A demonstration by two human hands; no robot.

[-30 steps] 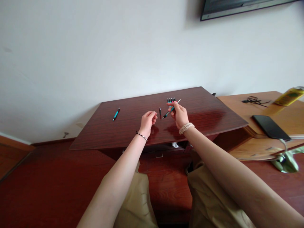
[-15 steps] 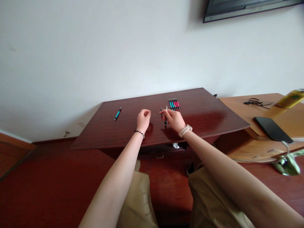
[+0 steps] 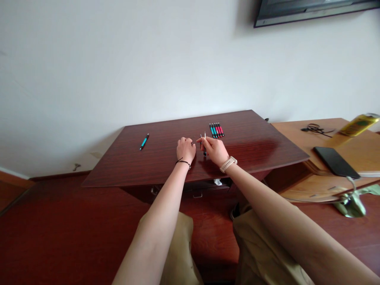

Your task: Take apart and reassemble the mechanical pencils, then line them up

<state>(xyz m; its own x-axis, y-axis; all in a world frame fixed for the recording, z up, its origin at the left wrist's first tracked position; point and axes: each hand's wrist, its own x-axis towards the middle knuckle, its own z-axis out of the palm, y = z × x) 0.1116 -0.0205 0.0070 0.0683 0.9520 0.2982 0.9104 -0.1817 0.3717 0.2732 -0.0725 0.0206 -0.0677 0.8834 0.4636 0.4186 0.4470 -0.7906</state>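
My right hand point(image 3: 216, 150) is closed around parts of a taken-apart pen. A thin white-tipped pen refill point(image 3: 205, 135) points up out of its fingers, and a dark pen barrel piece point(image 3: 204, 152) shows below them. Palm down on the desk, my left hand point(image 3: 186, 149) has its fingers curled over the spot where a tiny metallic piece lay; its fingertips and that piece are hidden. Just beyond my right hand lies a neat row of several teal and pink pens point(image 3: 216, 130). A single teal pen point(image 3: 144, 142) rests apart on the left.
The dark red desk point(image 3: 118, 166) stands against a white wall. To its right, a lighter wooden cabinet point(image 3: 297, 134) holds a black phone point(image 3: 336, 161), a coiled black cable point(image 3: 316, 129) and a yellow can point(image 3: 358, 125). A screen point(image 3: 311, 14) hangs above.
My left hand has moved right and turned palm down, covering the tiny metallic piece. My right hand keeps its hold on the pen parts. The view has shifted slightly.
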